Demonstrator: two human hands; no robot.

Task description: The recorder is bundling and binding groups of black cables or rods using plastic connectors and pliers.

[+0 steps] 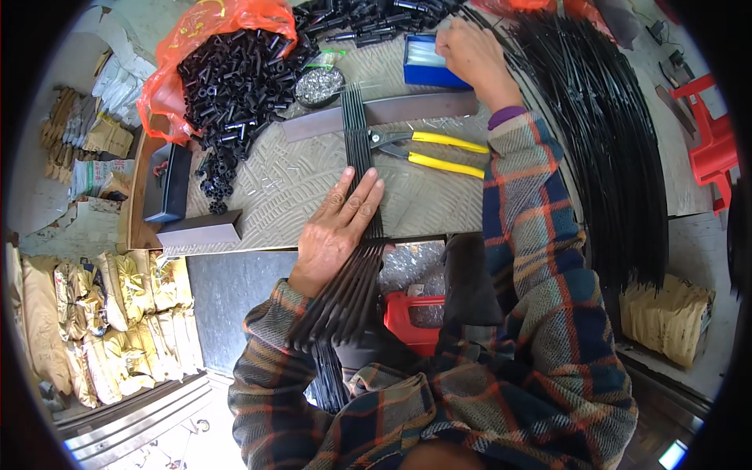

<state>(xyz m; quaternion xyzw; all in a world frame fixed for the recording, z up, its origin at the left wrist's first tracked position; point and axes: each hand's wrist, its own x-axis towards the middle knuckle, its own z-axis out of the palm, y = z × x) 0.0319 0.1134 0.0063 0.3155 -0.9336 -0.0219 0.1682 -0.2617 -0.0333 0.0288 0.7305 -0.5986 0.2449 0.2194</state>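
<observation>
My left hand (333, 227) lies with its fingers stretched out flat on a row of thin black rods (355, 129). The rods sit side by side, cross an angled metal bar (415, 108) and fan out below the table edge toward my body. My right hand (472, 63) is at a small blue box (432, 76) with whitish contents, its fingers bent together at the right side of the box. Whatever those fingertips hold is hidden. Just right of the rods rest pliers with yellow handles (446, 145). A round dish of small clear pieces (319, 84) stands left of the rods' far ends.
Black tubular parts (235, 86) spill from an orange-red plastic bag (164, 90) at the far left. A dark box (166, 184) and a metal angle piece (200, 233) sit at the left edge. Long black rods (599, 149) hang over the right side, near a red stool (709, 129).
</observation>
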